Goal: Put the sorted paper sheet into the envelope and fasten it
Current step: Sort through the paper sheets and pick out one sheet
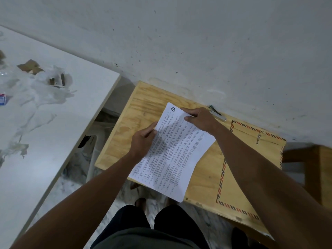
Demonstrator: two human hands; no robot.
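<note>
Paper sheets (172,151): white printed stack, held up over wooden table, tilted; circled mark at top corner; lower edge hangs past table's near edge.
Left hand (143,141): grips stack's left edge, fingers curled round it, thumb on top.
Right hand (201,118): pinches stack's top-right corner, thumb under, fingers over front.
Envelope (251,164): brown, red/blue striped border, lies flat on table, right of the sheets; part hidden by right forearm. Flap looks open, metal clasp (258,138) showing near flap. No sheets inside yet.
Wooden table (129,126): light plywood top, pushed against wall.
Stapler (217,113): metal w/ dark-green end, on table by wall, just behind right hand; partly hidden.
White counter (53,123): left of table, w/ gap between; marbled top.
On counter: crumpled clear plastic (36,90), brown cardboard scraps (30,66), small blue/red box (2,99) at frame edge.
Wall (197,42): grey-white, speckled.
Person: standing, dark trousers, feet on marbled floor.
</note>
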